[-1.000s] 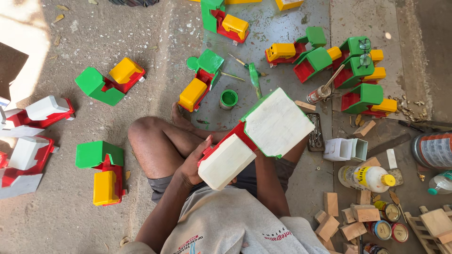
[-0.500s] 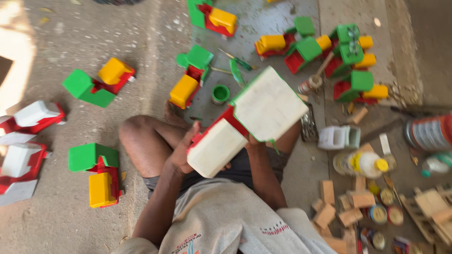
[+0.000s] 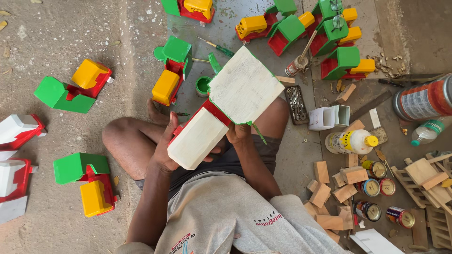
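Note:
I sit on the ground and hold a wooden toy truck (image 3: 226, 108) above my lap, its white underside facing me, with red and green showing at its edges. My left hand (image 3: 165, 149) grips the narrower cab end at the lower left. My right hand (image 3: 238, 132) holds it from beneath near the middle, together with a thin green-tipped brush (image 3: 258, 133). A small green paint pot (image 3: 203, 86) stands on the floor just beyond the truck.
Several painted green, red and yellow trucks (image 3: 172, 70) lie on the concrete ahead and to the left; white and red ones (image 3: 16, 134) sit at the left edge. Wooden blocks (image 3: 329, 193), small paint tins (image 3: 372, 188), a glue bottle (image 3: 351, 141) and a large can (image 3: 423, 99) crowd the right.
The truck has stayed in both hands at about the same tilt. The view has shifted, so the floor items sit a little differently in the picture.

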